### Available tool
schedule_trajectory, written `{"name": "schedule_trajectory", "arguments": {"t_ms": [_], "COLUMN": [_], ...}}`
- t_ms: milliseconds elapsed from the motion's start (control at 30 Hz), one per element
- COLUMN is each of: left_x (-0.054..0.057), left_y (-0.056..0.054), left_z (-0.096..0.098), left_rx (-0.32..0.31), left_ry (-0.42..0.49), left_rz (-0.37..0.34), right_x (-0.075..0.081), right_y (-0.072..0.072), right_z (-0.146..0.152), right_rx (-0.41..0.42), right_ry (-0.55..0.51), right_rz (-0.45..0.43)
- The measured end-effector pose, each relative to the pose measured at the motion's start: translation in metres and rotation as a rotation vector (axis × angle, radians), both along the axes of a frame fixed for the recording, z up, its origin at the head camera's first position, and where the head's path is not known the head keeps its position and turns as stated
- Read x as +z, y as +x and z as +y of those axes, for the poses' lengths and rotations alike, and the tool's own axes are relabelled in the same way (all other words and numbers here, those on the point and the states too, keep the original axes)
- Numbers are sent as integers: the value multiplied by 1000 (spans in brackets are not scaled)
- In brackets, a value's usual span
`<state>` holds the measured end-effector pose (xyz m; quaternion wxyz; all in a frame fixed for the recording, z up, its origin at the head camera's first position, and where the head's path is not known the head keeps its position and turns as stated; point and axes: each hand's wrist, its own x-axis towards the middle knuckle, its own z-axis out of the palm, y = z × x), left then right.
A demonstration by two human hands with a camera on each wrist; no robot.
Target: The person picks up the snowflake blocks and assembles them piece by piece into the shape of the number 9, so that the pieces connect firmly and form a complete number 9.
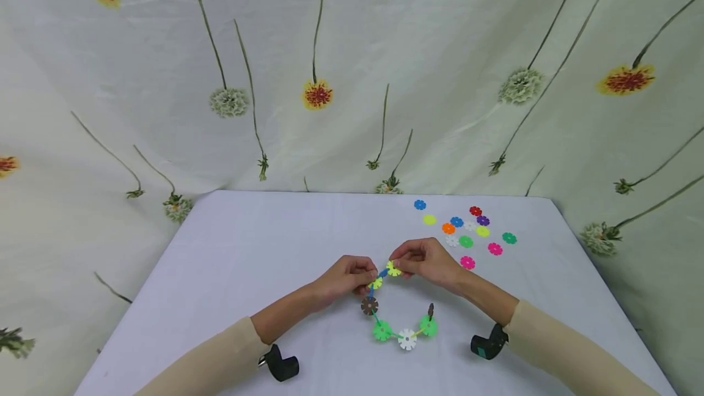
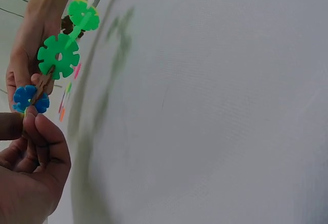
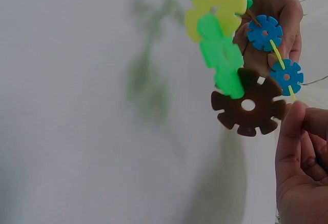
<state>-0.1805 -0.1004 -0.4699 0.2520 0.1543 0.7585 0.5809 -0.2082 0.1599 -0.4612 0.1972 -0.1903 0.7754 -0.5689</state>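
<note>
1. Head view: bearings are taken from the centre of the curve of the chain (image 1: 379,332), a string of slotted flower-shaped discs bowed open towards 2 o'clock, over the middle of the tabletop (image 1: 247,243).
2. Left hand (image 1: 348,275), at 10 o'clock: fingers pinch the chain at a yellow disc (image 1: 377,285), next to blue pieces.
3. Right hand (image 1: 428,260), at 1 o'clock: thumb and fingers grasp the yellow end disc (image 1: 391,271) at 12 o'clock.
4. Order along the curve: brown disc (image 1: 365,309) at 9 o'clock, green disc at 7, white disc (image 1: 403,343) near 6, another green disc (image 1: 426,330) at 4, and a brown end disc (image 1: 431,310), seen edge-on, at 3.
5. Right wrist view: the brown end disc is joined to a green piece, in turn joined to a yellow one.
6. Loose discs (image 1: 465,242) in blue, yellow, orange, white, red, purple, green and pink lie scattered between 1 and 2 o'clock, beyond the right hand.
7. Backdrop: flower-printed cloth (image 1: 451,35), at 12 o'clock behind the tabletop.
</note>
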Motion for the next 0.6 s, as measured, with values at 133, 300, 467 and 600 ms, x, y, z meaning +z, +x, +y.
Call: {"name": "schedule_trajectory", "arguments": {"t_ms": [133, 300, 467, 600], "left_x": [-4, -6, -6, -5], "left_y": [-1, -1, 1, 2], "left_z": [2, 0, -3, -3], "left_rx": [44, 58, 57, 38], "left_ry": [36, 46, 45, 51], "left_rz": [-34, -50, -39, -36], "right_x": [-1, 0, 0, -1], "right_y": [2, 1, -1, 0], "right_z": [2, 4, 6, 4], "right_rx": [-40, -61, -49, -3], "right_ry": [-4, -6, -25, -31], "right_rz": [-6, -21, -27, -13]}}
